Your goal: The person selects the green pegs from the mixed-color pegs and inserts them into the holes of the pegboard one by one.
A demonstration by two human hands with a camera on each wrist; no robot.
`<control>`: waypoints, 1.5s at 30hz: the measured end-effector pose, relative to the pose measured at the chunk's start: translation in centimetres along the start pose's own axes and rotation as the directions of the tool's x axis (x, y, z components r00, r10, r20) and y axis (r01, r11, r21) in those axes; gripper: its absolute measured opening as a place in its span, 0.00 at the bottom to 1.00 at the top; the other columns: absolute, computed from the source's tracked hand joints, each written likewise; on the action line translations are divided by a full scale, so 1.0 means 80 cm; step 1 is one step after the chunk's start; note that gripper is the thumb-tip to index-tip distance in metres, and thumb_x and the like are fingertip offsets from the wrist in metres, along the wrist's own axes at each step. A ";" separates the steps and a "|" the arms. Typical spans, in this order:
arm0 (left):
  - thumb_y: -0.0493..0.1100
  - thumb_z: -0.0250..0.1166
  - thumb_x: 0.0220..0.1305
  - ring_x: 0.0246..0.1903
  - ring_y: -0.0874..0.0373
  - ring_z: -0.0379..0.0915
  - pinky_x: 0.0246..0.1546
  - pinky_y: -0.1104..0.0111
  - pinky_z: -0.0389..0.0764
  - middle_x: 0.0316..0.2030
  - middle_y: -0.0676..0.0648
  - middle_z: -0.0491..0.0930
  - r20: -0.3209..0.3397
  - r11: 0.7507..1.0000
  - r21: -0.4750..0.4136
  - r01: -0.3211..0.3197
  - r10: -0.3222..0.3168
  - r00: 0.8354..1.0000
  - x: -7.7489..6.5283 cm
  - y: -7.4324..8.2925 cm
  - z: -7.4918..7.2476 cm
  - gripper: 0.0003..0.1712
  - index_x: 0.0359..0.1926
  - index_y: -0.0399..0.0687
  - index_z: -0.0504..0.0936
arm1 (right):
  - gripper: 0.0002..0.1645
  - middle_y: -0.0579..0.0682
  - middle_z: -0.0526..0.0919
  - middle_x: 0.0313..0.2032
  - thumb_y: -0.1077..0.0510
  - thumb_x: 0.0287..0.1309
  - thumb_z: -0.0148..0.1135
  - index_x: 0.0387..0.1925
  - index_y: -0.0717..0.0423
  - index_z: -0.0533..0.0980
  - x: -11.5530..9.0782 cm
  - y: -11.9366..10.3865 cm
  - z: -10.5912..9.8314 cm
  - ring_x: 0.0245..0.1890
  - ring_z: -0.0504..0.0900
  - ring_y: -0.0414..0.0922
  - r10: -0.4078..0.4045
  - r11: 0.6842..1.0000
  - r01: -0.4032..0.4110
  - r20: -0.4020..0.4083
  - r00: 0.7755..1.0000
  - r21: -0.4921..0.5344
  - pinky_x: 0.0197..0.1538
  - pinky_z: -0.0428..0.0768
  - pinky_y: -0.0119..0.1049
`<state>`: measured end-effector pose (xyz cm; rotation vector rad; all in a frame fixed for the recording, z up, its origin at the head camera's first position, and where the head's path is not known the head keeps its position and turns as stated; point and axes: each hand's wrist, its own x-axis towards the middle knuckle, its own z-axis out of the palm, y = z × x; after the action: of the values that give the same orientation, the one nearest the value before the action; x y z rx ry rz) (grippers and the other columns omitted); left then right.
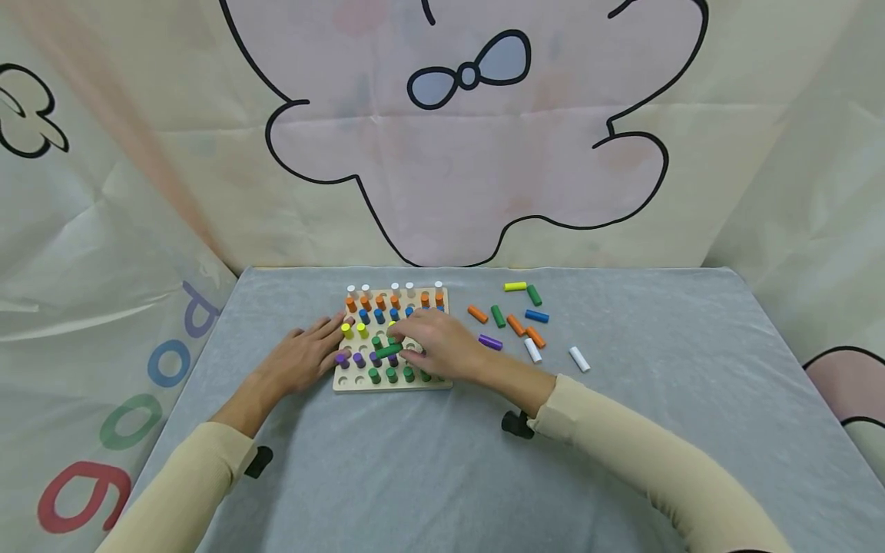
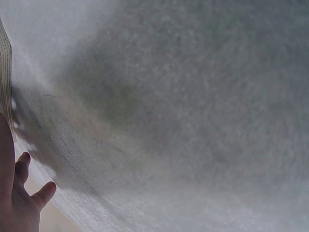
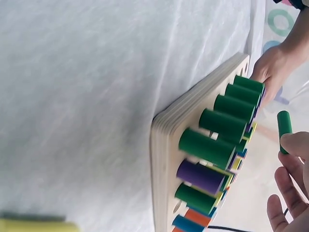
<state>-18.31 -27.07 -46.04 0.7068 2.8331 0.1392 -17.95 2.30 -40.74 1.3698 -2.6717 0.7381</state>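
Note:
A wooden pegboard (image 1: 394, 388) on the table carries rows of white, orange, blue, yellow, purple and green pegs. My right hand (image 1: 445, 342) is over the board and pinches a green peg (image 3: 285, 124) between thumb and fingers. That peg lies nearly level above the standing pegs in the head view. My left hand (image 1: 302, 359) lies at the left edge of the board, fingers extended and fingertips right at its side. Part of the board is hidden behind the right hand. In the left wrist view, only some fingers and the board's edge (image 2: 6, 72) appear.
Loose pegs lie right of the board: a yellow peg (image 1: 515, 286), a purple peg (image 1: 490, 342), a blue peg (image 1: 536, 316), green pegs, orange pegs and two white ones, one a white peg (image 1: 579, 359) farthest right. A grey cloth (image 1: 415, 476) covers the table; printed curtains stand behind.

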 end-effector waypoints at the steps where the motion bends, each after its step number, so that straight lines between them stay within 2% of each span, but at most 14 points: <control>1: 0.61 0.46 0.77 0.74 0.37 0.48 0.64 0.37 0.59 0.78 0.42 0.47 0.000 1.000 0.001 -0.001 0.001 1.000 0.000 0.000 0.000 0.38 0.77 0.46 0.55 | 0.19 0.47 0.86 0.47 0.57 0.61 0.70 0.54 0.54 0.81 0.002 -0.002 0.002 0.49 0.80 0.43 0.000 1.000 0.000 0.009 1.000 0.006 0.55 0.77 0.39; 7: 0.60 0.47 0.77 0.74 0.37 0.48 0.64 0.36 0.59 0.78 0.42 0.47 -0.003 1.000 0.004 -0.003 0.003 1.000 0.000 0.000 0.000 0.38 0.77 0.45 0.56 | 0.20 0.46 0.86 0.47 0.56 0.63 0.68 0.55 0.53 0.81 0.009 -0.012 0.009 0.48 0.80 0.43 0.005 1.000 -0.006 0.040 0.999 0.029 0.55 0.77 0.39; 12: 0.60 0.48 0.77 0.74 0.37 0.49 0.64 0.36 0.60 0.78 0.42 0.48 -0.005 1.000 0.005 -0.004 0.004 1.000 0.000 0.000 0.000 0.37 0.77 0.45 0.57 | 0.20 0.44 0.86 0.45 0.55 0.62 0.69 0.55 0.53 0.81 0.014 -0.020 0.015 0.44 0.80 0.41 -0.007 1.000 0.006 0.023 1.000 0.015 0.52 0.77 0.36; 17: 0.60 0.48 0.77 0.74 0.37 0.49 0.64 0.36 0.60 0.78 0.42 0.48 -0.005 1.000 0.009 -0.004 0.004 1.000 0.000 0.000 0.001 0.37 0.77 0.45 0.57 | 0.19 0.45 0.86 0.46 0.56 0.62 0.69 0.54 0.54 0.81 0.018 -0.024 0.023 0.46 0.81 0.41 -0.030 0.999 0.030 0.010 0.999 0.035 0.55 0.77 0.36; 24: 0.59 0.48 0.77 0.73 0.37 0.50 0.64 0.36 0.60 0.78 0.42 0.48 -0.018 1.000 0.003 -0.014 0.014 1.000 -0.001 -0.002 0.002 0.37 0.77 0.45 0.57 | 0.17 0.44 0.86 0.39 0.58 0.63 0.67 0.52 0.55 0.81 0.023 -0.027 0.033 0.35 0.78 0.38 -0.063 0.997 0.063 0.000 0.998 0.048 0.51 0.77 0.34; 30: 0.58 0.48 0.77 0.73 0.37 0.51 0.63 0.37 0.62 0.77 0.41 0.49 -0.026 1.000 0.009 -0.023 0.023 0.999 -0.001 -0.001 0.002 0.36 0.76 0.44 0.59 | 0.18 0.48 0.86 0.46 0.60 0.63 0.66 0.54 0.56 0.80 0.028 -0.030 0.039 0.41 0.81 0.38 -0.049 0.995 0.047 0.019 0.999 0.084 0.51 0.78 0.30; 38: 0.59 0.48 0.77 0.73 0.37 0.51 0.63 0.37 0.62 0.77 0.42 0.49 -0.035 1.000 0.005 -0.026 0.026 0.999 -0.001 -0.002 0.004 0.36 0.76 0.45 0.58 | 0.19 0.48 0.84 0.50 0.62 0.64 0.65 0.56 0.56 0.78 0.028 -0.033 0.043 0.49 0.80 0.39 -0.010 0.992 0.005 0.037 0.999 0.128 0.58 0.76 0.30; 45: 0.58 0.48 0.78 0.72 0.37 0.53 0.62 0.37 0.63 0.77 0.41 0.51 -0.066 0.999 0.011 -0.041 0.041 0.997 -0.002 -0.001 0.002 0.35 0.76 0.43 0.60 | 0.18 0.49 0.84 0.49 0.62 0.64 0.65 0.55 0.56 0.78 0.030 -0.032 0.044 0.47 0.80 0.38 -0.012 0.990 0.007 0.030 0.999 0.140 0.56 0.76 0.29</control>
<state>-18.16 -27.22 -46.18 0.7768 2.8846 0.1581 -16.82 -2.27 -42.28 1.4347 -2.6807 0.9270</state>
